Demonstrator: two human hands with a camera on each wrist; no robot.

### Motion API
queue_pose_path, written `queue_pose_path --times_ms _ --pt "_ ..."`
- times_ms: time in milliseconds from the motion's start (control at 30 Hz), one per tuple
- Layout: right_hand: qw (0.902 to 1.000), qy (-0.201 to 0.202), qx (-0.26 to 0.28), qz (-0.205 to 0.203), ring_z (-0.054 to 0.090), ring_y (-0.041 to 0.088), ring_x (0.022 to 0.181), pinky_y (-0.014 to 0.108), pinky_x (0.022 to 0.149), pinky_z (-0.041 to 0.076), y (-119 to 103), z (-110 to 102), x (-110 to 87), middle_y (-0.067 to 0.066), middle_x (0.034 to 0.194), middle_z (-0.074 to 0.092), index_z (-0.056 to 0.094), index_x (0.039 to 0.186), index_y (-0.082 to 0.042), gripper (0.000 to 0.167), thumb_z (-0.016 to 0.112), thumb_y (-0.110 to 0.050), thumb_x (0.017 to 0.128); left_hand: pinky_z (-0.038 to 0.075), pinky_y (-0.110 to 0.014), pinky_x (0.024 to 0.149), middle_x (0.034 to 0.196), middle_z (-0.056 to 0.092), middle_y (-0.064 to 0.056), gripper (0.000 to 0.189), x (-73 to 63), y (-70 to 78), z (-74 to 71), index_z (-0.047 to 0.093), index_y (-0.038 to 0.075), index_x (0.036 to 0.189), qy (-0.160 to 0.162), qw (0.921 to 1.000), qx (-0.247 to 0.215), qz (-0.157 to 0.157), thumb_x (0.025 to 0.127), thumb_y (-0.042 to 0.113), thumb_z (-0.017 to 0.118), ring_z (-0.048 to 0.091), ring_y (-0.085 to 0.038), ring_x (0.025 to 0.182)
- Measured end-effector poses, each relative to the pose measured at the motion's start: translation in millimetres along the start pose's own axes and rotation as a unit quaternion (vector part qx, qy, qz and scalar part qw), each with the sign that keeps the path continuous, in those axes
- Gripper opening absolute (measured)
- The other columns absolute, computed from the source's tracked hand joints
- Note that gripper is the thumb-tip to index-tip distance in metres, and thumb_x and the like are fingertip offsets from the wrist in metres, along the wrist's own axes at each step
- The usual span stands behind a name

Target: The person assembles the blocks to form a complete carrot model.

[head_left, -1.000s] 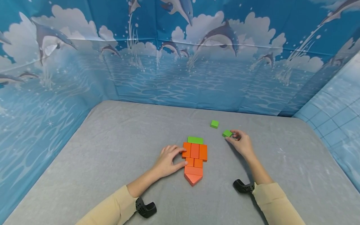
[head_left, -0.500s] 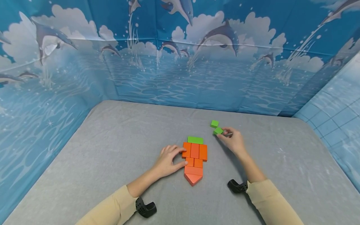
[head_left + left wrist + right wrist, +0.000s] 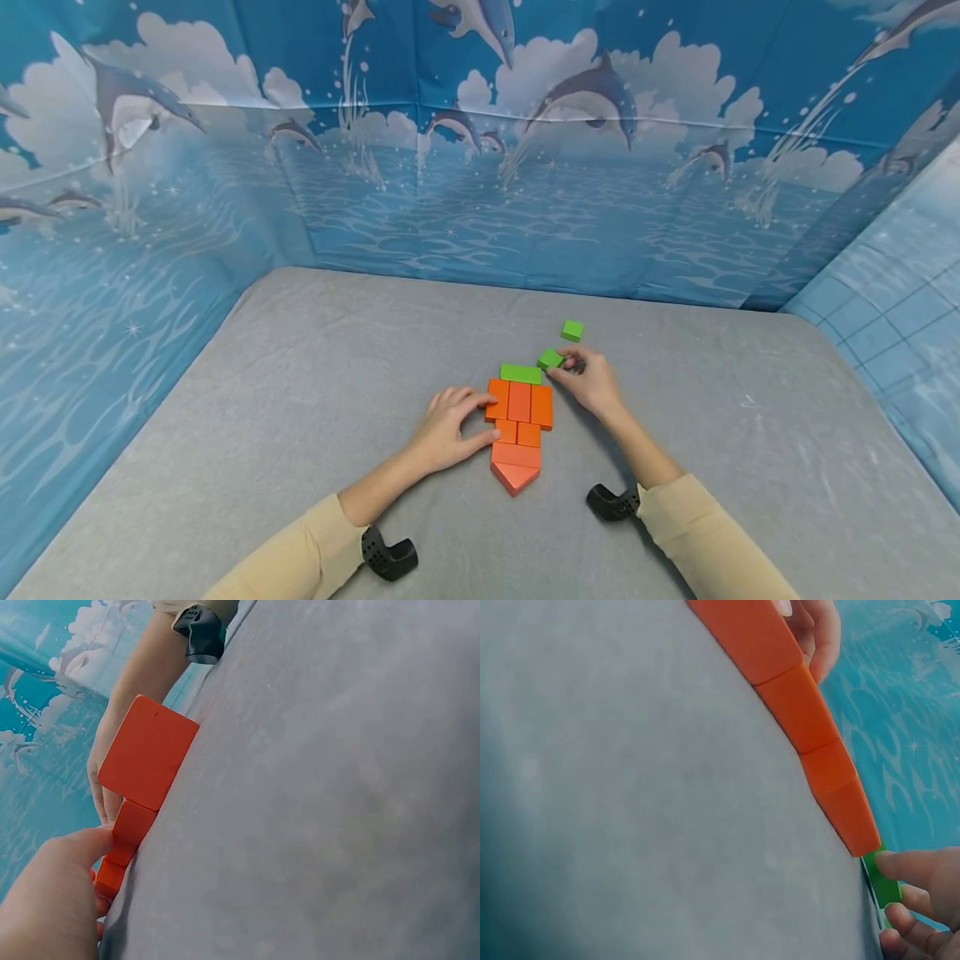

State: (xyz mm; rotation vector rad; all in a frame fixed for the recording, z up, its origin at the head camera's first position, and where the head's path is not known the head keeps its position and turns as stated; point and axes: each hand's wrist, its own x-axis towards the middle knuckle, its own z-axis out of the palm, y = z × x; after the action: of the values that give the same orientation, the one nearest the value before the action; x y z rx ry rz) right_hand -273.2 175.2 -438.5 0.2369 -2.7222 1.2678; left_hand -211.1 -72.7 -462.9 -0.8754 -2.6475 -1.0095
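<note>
Several orange blocks (image 3: 519,402) lie fitted together on the grey cloth, ending nearest the body in a red-orange triangle block (image 3: 516,477). A long green block (image 3: 520,373) lies along their far end. My left hand (image 3: 446,429) rests at the left side of the group, its index finger and thumb spread apart against the orange blocks. Between thumb and fingers my right hand (image 3: 592,383) pinches a small green block (image 3: 550,359), right beside the long green one's right end. In the right wrist view, the fingers (image 3: 911,864) partly cover green.
Another small green block (image 3: 572,331) lies farther back, beyond the right hand. Grey cloth (image 3: 337,350) covers the table. A blue curtain with dolphins (image 3: 480,217) stands along its back and sides. Each wrist carries a black camera mount (image 3: 390,557).
My right hand has carried the small green block leftward and toward the body, from the right up to the long green block. The left hand and the orange blocks stay in place.
</note>
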Motion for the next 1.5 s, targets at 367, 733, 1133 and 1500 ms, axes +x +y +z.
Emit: queue_pose_path --times_ms 367,733,1133,1500 --pt "1.0000 -0.002 0.001 -0.007 0.047 0.019 0.069 0.027 0.061 0.039 -1 2 -2.2 0.011 0.083 0.055 0.060 0.108 0.005 0.035 0.070 -0.012 0.080 0.030 -0.043 0.096 0.112 0.056 0.000 0.045 0.1 -0.1 0.4 0.057 0.016 0.120 0.003 1.0000 -0.001 0.002 0.082 0.040 0.064 0.046 -0.017 0.102" --pt "0.9997 0.000 -0.007 -0.021 0.046 0.019 0.069 0.028 0.061 0.038 3 3 -2.2 0.011 0.083 0.056 0.062 0.106 0.003 0.035 0.073 -0.013 0.078 0.029 -0.043 0.096 0.111 0.056 0.000 0.045 0.3 0.5 0.3 0.057 0.016 0.120 0.001 1.0000 0.001 -0.001 0.082 0.040 0.064 0.046 -0.017 0.102" --pt "0.9990 -0.028 0.035 -0.005 0.045 0.020 0.069 0.028 0.058 0.039 4 -12 4.6 0.016 0.089 0.055 0.058 0.113 0.005 0.039 0.070 -0.015 0.081 0.030 -0.043 0.096 0.112 0.056 -0.001 0.045 0.6 1.0 1.1 0.057 0.016 0.120 -0.002 1.0000 0.002 -0.002 0.082 0.040 0.064 0.046 -0.018 0.102" --pt "0.9985 -0.054 -0.003 -0.005 0.050 0.028 0.078 0.030 0.059 0.042 24 -40 44.5 0.021 0.099 0.053 0.050 0.126 0.002 0.044 0.063 -0.013 0.087 0.031 -0.043 0.095 0.112 0.056 -0.001 0.045 -0.4 0.9 0.3 0.057 0.015 0.120 0.002 1.0000 -0.003 0.002 0.082 0.039 0.064 0.046 -0.018 0.102"
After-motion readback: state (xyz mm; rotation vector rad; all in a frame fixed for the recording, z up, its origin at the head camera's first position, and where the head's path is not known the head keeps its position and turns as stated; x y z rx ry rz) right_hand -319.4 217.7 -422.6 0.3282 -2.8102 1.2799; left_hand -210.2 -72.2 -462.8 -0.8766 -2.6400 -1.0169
